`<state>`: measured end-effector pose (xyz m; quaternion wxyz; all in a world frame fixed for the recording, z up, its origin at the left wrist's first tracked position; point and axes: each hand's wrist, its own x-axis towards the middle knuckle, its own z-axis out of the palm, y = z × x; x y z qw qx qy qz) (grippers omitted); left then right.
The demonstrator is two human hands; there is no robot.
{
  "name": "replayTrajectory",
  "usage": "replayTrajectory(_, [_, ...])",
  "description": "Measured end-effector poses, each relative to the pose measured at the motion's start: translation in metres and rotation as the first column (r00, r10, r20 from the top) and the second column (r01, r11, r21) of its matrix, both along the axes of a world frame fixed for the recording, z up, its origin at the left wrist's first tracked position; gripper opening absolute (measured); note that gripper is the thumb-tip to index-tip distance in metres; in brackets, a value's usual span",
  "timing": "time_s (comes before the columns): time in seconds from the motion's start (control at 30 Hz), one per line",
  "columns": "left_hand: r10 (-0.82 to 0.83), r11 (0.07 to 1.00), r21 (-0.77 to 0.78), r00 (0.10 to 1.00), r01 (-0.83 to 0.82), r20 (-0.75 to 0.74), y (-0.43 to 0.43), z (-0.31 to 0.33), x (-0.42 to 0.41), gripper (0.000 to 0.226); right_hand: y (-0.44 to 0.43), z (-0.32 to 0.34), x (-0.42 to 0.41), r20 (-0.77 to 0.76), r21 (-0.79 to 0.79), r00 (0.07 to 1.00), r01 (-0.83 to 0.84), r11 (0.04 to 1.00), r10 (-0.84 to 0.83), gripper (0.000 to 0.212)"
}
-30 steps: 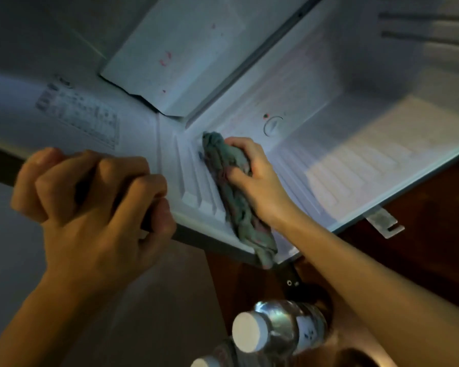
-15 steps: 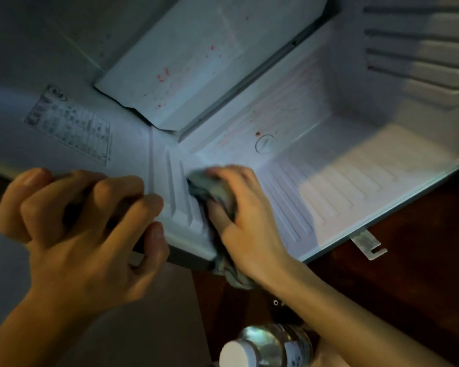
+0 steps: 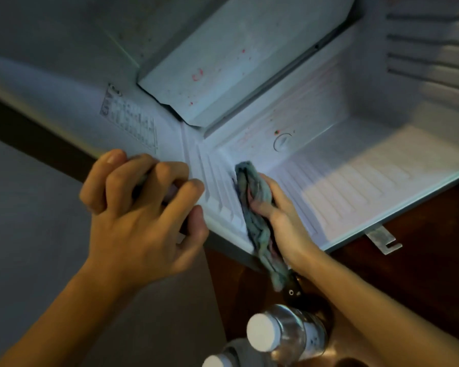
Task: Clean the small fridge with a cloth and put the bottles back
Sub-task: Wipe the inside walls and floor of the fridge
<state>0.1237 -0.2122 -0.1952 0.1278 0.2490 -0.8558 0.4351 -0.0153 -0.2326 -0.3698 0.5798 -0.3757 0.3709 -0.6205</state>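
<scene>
The small white fridge (image 3: 361,181) stands open, its ribbed floor and left wall in view. My right hand (image 3: 278,215) grips a crumpled grey-green cloth (image 3: 255,221) and presses it against the ribbed lower left wall near the front edge; the cloth's tail hangs over the edge. My left hand (image 3: 143,213) curls its fingers round the fridge's front left edge (image 3: 224,245). A clear water bottle (image 3: 286,335) with a white cap stands below on the brown floor, and a second white cap (image 3: 217,361) shows at the bottom edge.
A grey box-shaped compartment (image 3: 236,56) with red specks juts from the fridge's upper left. A label sticker (image 3: 130,120) sits on the left wall. A metal hinge bracket (image 3: 382,238) sticks out under the front edge. Shelf ribs (image 3: 429,56) line the right wall.
My right hand slid the cloth toward the front edge and has now pushed it back inward along the ribs. The view shifted, so my left hand appears further right on the edge.
</scene>
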Motion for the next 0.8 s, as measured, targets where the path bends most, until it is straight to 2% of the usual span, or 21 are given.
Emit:
replayTrajectory(0.07, [0.006,1.0,-0.02,1.0,-0.006,-0.006,0.0,-0.001,-0.003,0.012,0.024,0.006,-0.002,-0.085,-0.067,0.996,0.031,0.997,-0.037,0.056])
replayTrajectory(0.13, [0.001,1.0,-0.022,1.0,-0.001,-0.007,0.0,-0.002,-0.004,0.012,0.038,0.026,-0.003,-0.157,-0.2,0.98,0.089,0.976,-0.122,0.052])
replayTrajectory(0.23, [0.002,1.0,0.005,1.0,-0.002,-0.007,-0.001,0.0,-0.002,0.014,0.03,0.062,-0.007,-0.362,-0.391,0.901,0.085,0.916,-0.238,0.051])
replayTrajectory(0.3, [0.003,1.0,0.008,1.0,-0.003,0.012,-0.001,0.003,-0.001,0.016,0.003,0.076,-0.016,-0.551,-0.362,0.812,-0.027,0.932,-0.19,0.055])
replayTrajectory(0.4, [0.0,1.0,-0.014,0.999,0.0,0.034,0.0,0.003,0.001,0.015,-0.046,0.086,-0.025,-0.676,-0.237,0.73,-0.091,0.967,-0.097,0.055])
replayTrajectory(0.53, [0.045,0.999,0.004,0.999,-0.045,0.017,-0.001,0.001,0.0,0.015,-0.067,0.086,-0.021,-0.704,-0.253,0.706,-0.149,0.956,-0.076,0.048])
replayTrajectory(0.67, [0.062,0.998,-0.01,0.997,-0.062,0.035,0.001,0.0,-0.002,0.016,-0.033,0.077,-0.032,-0.685,-0.427,0.698,-0.15,0.892,-0.21,0.046])
replayTrajectory(0.8, [0.093,0.992,0.087,0.995,-0.096,0.036,0.003,0.005,-0.002,0.017,-0.035,0.076,-0.022,-0.677,-0.432,0.694,-0.106,0.896,-0.244,0.048])
